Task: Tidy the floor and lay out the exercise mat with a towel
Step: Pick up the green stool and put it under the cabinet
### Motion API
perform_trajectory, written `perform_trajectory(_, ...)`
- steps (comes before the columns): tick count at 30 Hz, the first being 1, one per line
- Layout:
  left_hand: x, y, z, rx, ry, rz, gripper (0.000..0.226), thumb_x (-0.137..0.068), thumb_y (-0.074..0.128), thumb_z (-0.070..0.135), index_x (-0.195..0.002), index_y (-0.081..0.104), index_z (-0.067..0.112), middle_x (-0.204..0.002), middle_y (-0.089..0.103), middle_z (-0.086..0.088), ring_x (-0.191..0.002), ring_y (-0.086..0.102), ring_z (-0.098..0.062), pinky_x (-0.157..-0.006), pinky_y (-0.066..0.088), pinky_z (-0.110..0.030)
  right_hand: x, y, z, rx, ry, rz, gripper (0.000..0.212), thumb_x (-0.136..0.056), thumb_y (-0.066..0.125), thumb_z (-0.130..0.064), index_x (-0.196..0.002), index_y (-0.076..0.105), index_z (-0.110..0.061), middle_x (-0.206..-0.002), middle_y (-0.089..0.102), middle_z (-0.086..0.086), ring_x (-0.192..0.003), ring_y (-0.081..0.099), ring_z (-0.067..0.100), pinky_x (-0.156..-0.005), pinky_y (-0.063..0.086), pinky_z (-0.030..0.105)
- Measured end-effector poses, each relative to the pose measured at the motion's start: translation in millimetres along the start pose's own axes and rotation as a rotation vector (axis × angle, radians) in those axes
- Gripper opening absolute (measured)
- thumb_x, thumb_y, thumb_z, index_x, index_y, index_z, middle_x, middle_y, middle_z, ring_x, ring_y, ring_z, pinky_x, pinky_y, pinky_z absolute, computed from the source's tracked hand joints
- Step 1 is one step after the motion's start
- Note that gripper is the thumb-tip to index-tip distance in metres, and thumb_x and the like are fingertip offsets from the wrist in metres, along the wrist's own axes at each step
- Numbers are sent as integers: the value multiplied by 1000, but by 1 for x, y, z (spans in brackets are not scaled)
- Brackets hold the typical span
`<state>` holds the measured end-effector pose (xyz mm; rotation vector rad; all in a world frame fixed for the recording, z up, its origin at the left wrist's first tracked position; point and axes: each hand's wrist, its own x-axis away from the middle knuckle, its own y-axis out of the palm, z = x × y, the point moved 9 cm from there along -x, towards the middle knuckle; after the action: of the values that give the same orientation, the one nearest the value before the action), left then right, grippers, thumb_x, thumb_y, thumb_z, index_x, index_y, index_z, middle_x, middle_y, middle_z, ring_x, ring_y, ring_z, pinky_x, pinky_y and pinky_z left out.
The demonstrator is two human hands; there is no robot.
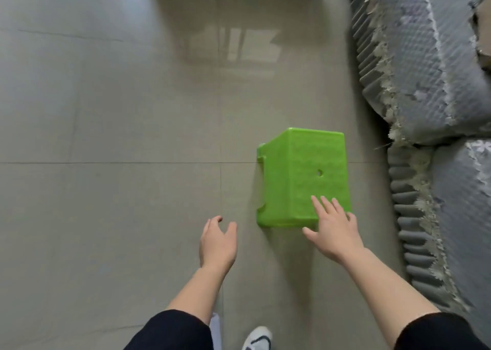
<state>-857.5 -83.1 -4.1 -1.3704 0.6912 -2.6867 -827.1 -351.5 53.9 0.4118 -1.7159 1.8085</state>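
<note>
While the left hand (218, 243) hangs empty, the right hand (335, 231) spreads straight-fingered over the stool (305, 169) at its near edge.

Grey glossy tile floor (106, 115) is reflecting window light (233, 46) near the top. Grey sofa (430, 78) is running along the right edge, its cover peeling and flaking.

The stool (303, 177) is bright lime green, its top finely speckled with one small dark hole. The floor (106, 137) is glossy grey-beige tile crossed by thin dark grout lines. Along the floor's right edge the sofa cover (425, 70) is grey with a quilted diamond pattern and pale frayed trim; the sleeves (172, 331) are black, the shoe (257, 339) white with a dark stripe.
</note>
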Motion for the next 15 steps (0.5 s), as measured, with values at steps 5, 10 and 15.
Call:
perform_trajectory(5, 4, 103, 27, 255, -304, -73, 46, -88, 55, 32, -127, 54, 7, -129, 59, -16, -117, 54, -30, -102, 42, -39, -67, -23, 73, 10, 4, -10, 86, -85, 53, -54, -152, 5, -29, -162, 8, -1, -149, 4, 20, -116, 14, 51)
perform_trajectory(10, -9, 196, 45, 598, -582, -26, 46, -82, 63, 30, -121, 55, 6, -119, 57, -18, -98, 52, -28, -99, 44, -46, -168, -36, 105, 50, -114, -27, 89, -83, 58, -52, -152, 10, -23, -162, 12, 1, -148, 8, 22, -115, 17, 53)
perform_trajectory(15, -18, 290, 45, 1026, -872, 109, 71, -77, 69, 34, -138, 39, 14, -144, 41, -10, -123, 44, -31, -97, 40, -44, -257, -33, 112, 67, -287, -51, 94, -80, 63, -52, -152, 11, -21, -161, 14, 2, -148, 10, 23, -114, 20, 53)
